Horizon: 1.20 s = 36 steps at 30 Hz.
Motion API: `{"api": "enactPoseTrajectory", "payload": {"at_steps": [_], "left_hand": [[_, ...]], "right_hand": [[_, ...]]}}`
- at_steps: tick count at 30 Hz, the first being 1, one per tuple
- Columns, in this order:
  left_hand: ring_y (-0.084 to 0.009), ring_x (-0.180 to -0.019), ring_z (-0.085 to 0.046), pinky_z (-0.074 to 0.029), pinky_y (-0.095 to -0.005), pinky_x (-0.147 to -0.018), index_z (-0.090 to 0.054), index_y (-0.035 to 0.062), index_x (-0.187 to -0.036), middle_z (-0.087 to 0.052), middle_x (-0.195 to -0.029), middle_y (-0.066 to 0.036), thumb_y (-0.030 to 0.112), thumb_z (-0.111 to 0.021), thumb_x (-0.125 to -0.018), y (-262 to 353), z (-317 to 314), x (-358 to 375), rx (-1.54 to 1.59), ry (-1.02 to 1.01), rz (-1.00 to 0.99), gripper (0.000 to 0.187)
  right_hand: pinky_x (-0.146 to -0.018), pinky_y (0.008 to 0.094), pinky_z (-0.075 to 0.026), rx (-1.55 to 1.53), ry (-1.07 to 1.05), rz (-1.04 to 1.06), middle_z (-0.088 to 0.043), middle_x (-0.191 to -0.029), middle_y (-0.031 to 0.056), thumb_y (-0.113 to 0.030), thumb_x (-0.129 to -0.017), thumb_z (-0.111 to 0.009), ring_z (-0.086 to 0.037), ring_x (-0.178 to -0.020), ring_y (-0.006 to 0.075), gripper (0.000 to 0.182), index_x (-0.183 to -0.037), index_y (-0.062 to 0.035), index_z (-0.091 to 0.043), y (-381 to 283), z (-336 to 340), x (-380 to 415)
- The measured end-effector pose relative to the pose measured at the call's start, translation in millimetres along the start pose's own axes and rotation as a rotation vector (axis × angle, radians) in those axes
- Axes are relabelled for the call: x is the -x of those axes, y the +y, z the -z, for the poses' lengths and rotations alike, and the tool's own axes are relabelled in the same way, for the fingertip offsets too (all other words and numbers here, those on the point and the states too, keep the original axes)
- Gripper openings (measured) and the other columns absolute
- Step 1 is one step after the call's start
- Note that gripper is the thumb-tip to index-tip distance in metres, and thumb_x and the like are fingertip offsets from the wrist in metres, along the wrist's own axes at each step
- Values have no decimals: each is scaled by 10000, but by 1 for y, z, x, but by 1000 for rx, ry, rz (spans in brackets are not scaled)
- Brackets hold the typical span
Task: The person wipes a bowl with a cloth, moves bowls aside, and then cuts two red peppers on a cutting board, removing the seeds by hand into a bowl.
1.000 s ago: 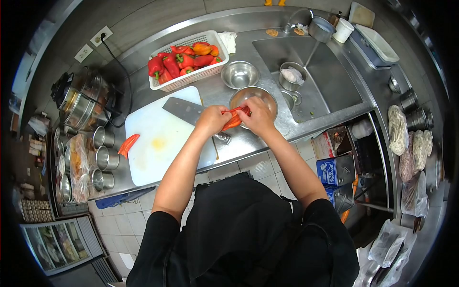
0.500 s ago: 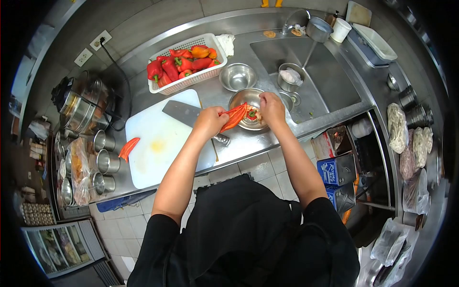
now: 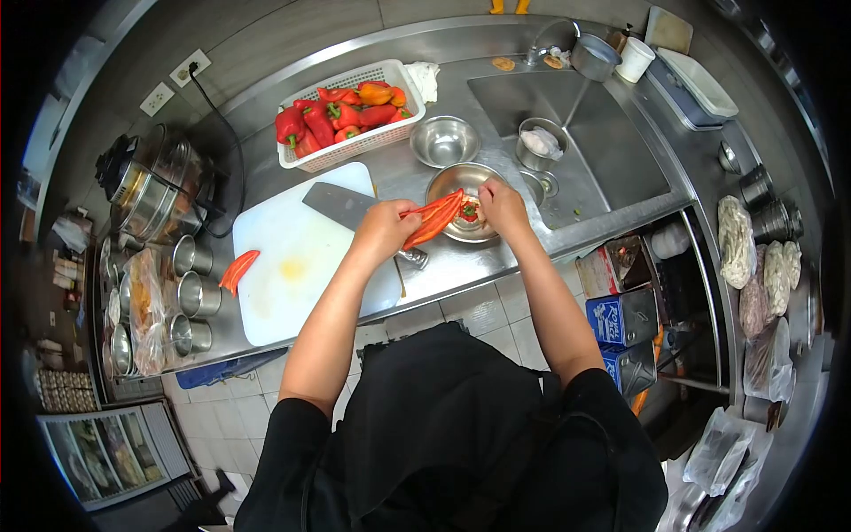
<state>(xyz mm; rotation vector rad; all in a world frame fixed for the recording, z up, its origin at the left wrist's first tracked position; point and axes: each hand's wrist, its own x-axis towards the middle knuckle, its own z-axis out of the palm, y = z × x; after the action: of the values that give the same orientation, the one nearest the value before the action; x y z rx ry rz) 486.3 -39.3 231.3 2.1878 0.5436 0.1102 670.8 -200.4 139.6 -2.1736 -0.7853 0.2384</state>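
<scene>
Left hand: its fingers are closed around a red pepper half. It holds the pepper up at the rim of the bowl.
Right hand: it is over the bowl. Its fingers are bent around a small red and green pepper core and pinch it.
Pepper half: long and red, cut open. One end is in the left hand and the other end points at the right hand, over the near bowl's edge.
Bowl: shiny metal, on the counter between the board and the sink.
Second bowl: metal too, just behind the first one.
Board: white, to the left of the hands. A big knife lies on its far corner, partly under the left hand.
Pepper piece: red, on the left edge of the board, well apart from the hands.
Basket: white, behind the board, full of red and orange peppers.
Sink: to the right, with a small metal pot in it.
</scene>
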Motion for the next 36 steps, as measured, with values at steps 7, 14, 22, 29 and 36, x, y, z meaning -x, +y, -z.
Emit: {"api": "enactPoseTrajectory", "payload": {"at_steps": [7, 14, 22, 29, 36], "left_hand": [[-214, -703, -647, -498, -331, -680, -679, 15, -979, -681, -780, -140, 210, -608, -876, -41, 15, 22, 34, 215, 82, 231], [-160, -703, -627, -498, -305, -656, -681, 41, -948, -676, -775, -92, 197, -651, -861, -165, 102, 98, 31, 748, 230, 181], [-310, -913, -648, -496, -357, -829, -666, 2, -977, -673, -969, -156, 199, -642, -826, -314, 200, 166, -205, 826, 331, 250], [-353, -941, -633, -490, -413, -821, -634, 4, -968, -659, -985, -194, 197, -643, -827, -357, 200, 156, -244, 769, 395, 239], [-372, -1134, -549, -447, -461, -952, -551, 42, -1213, -577, -1213, -212, 157, -660, -803, -256, 209, 120, -477, 787, 493, 439]], "right_hand": [[-904, 410, -474, 359, 41, 223, -637, -1096, 151, -11, -780, -573, -601, -1013, 333, 368, -1133, -77, -658, -14, 10, 6], [-877, 361, -494, 56, 154, 239, -658, -1086, 150, -85, -860, -626, -632, -978, 290, 272, -1127, -60, -666, -19, 26, 26], [-738, 298, -507, -328, -42, 201, -676, -895, 91, -124, -928, -613, -642, -813, 176, 163, -1044, -32, -682, -79, -34, 61], [-726, 328, -518, -222, -174, 317, -679, -913, 144, -128, -904, -610, -662, -809, 288, 151, -1002, -40, -684, -116, -114, 118], [-645, 380, -502, -93, -59, 519, -656, -770, 106, -138, -870, -633, -634, -729, 289, 108, -879, -46, -689, -119, -155, 131]]}}
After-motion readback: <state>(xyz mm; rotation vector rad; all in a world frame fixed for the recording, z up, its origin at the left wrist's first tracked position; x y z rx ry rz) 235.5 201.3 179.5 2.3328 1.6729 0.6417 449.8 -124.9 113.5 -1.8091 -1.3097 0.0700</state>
